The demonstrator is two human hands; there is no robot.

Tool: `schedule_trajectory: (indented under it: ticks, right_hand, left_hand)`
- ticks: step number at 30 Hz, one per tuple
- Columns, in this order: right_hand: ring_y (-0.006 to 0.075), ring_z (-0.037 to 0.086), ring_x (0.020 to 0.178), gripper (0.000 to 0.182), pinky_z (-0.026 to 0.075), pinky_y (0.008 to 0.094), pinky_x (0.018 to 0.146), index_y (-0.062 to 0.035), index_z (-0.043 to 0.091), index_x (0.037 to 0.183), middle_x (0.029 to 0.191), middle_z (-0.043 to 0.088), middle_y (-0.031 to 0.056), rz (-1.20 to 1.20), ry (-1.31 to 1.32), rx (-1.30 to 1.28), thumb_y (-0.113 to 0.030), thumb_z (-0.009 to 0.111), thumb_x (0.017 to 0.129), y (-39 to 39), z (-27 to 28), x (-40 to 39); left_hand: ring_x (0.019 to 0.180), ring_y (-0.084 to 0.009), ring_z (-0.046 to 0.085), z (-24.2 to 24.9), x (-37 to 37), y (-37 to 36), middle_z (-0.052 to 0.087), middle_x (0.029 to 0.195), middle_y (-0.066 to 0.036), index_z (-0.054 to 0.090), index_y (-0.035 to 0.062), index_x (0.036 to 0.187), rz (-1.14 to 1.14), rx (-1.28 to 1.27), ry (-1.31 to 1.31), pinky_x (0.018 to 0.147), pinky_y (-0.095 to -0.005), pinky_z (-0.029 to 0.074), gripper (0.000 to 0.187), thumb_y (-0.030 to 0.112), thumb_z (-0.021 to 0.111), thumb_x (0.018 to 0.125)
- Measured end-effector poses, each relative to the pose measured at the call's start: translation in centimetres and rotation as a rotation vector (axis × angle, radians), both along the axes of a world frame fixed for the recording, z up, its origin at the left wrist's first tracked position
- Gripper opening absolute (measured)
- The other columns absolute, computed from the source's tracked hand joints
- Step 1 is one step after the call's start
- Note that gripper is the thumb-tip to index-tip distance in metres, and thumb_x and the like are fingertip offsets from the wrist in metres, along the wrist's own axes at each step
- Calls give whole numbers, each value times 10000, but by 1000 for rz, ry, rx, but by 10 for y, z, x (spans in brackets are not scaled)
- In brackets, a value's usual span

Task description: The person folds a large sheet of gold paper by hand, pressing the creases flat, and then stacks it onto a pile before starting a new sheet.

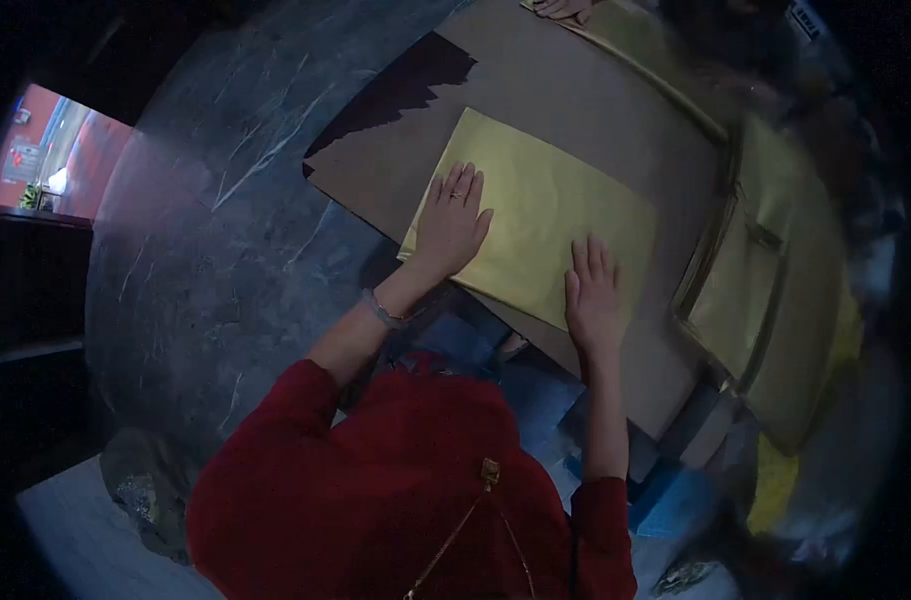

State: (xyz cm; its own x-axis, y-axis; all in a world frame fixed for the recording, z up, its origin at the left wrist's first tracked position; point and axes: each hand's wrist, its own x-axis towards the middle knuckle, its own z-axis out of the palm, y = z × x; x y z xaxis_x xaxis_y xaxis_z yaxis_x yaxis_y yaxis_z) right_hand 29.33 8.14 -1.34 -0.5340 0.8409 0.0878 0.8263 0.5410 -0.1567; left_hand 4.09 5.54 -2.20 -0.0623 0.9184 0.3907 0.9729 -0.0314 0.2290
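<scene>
A flat gold sheet (545, 190), smooth and roughly square, lies on a brown cardboard-like board (615, 130). My left hand (452, 222) rests palm down near the sheet's left edge, its fingers stretched out and pointing away from me. On the sheet's near right part lies my right hand (595, 300), flat, fingers extended and slightly apart. Neither hand grips anything. The sheet's near edge runs between my two wrists.
To the right stand more gold sheets (765, 240) in a stack with folded edges. Another person's hand (563, 10) touches a gold sheet (635, 35) at the board's far end. A blue object (670, 500) sits low on the right. Grey marbled floor (215, 240) spreads left.
</scene>
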Motion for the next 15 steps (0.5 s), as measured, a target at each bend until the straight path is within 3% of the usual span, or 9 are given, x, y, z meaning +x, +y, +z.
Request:
schedule_trajectory:
  ticks: [5,8,11,15]
  right_hand:
    - [232,219,1387,455,146,483,1117,-158,342,1414,1500,248,69,10,2,16,-298,332,980,0,1,2]
    - [237,228,1383,445,159,487,1112,-159,356,1405,1499,251,69,-13,-29,-2,-296,331,982,-1,4,-2]
    - [233,239,1377,452,167,489,1107,-168,354,1406,1496,256,69,-10,-17,13,-306,336,976,4,-9,6]
    - [233,253,1372,445,168,488,1106,-168,373,1395,1487,272,70,12,-42,58,-306,339,974,1,-10,5]
  left_hand:
    - [1278,-343,373,17,51,-13,429,1334,-204,442,-49,1265,-168,2,-81,1058,-476,284,480,202,528,865]
    - [1316,-341,322,10,98,-23,380,1376,-213,386,-67,1311,-304,-113,-90,1080,-472,248,518,200,486,879]
    - [1352,-344,255,-8,130,-27,302,1429,-225,309,-84,1357,-289,-105,-168,1101,-460,203,546,202,416,905]
    - [1363,-339,243,-12,134,-33,286,1445,-217,323,-72,1359,-203,-153,-95,1103,-453,202,543,228,400,914]
